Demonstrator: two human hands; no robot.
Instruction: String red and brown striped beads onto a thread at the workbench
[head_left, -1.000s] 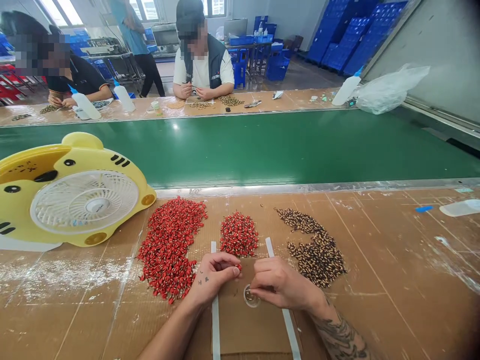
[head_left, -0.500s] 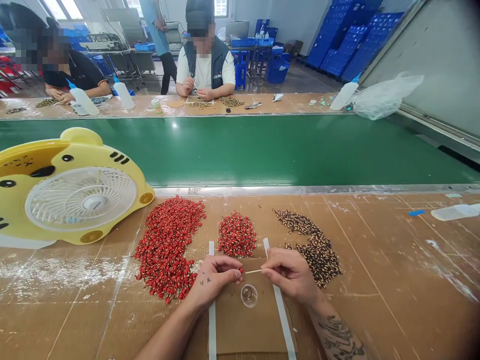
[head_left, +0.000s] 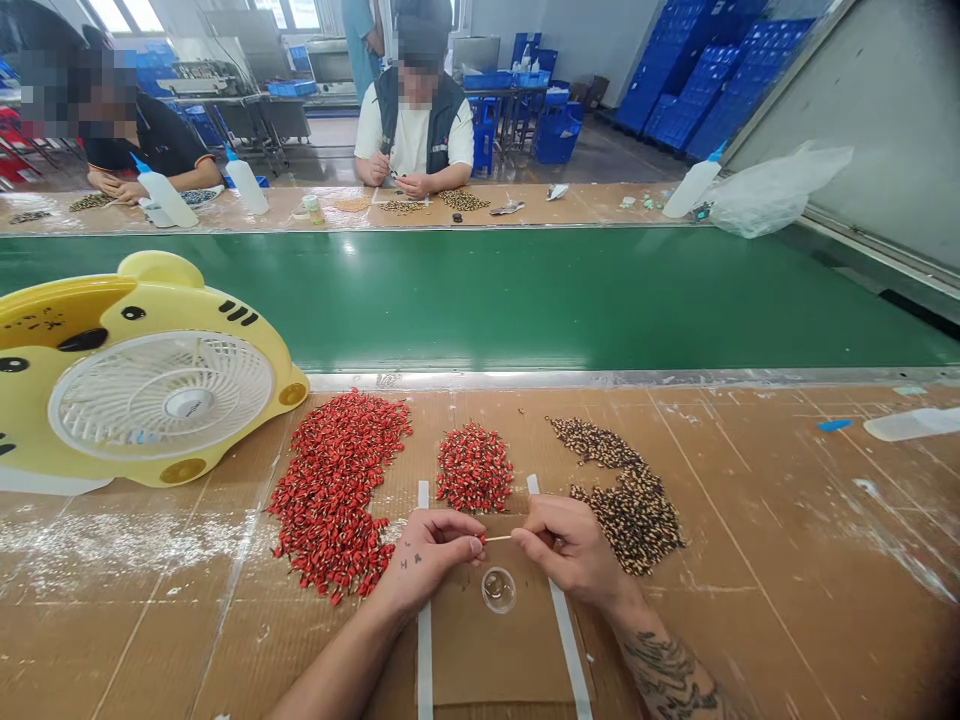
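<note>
Between thumb and fingers my left hand point(head_left: 442, 550) pinches a small red piece point(head_left: 483, 540), mostly hidden by the fingertips. My right hand point(head_left: 566, 545) is closed on a thin pale stick point(head_left: 499, 539), whose far tip meets the red piece. Just below the hands, a small clear round dish point(head_left: 499, 590) rests on a cardboard sheet point(head_left: 495, 660) edged with white tape strips. A small heap of red pieces point(head_left: 474, 468) lies beyond my hands, and a larger red heap point(head_left: 337, 490) spreads to the left. Dark and gold pieces point(head_left: 637, 500) are piled right of my right hand.
A yellow animal-faced fan point(head_left: 165, 380) stands at the left. Past the metal edge runs a green belt point(head_left: 585, 295). Across it, two people sit working beside white bottles point(head_left: 246, 188) and a plastic bag point(head_left: 772, 195). A white bottle point(head_left: 911, 424) lies at right.
My right hand has moved slightly left, bringing the stick's tip up to the red piece. My left hand stays put. A standing person in the background has shifted right.
</note>
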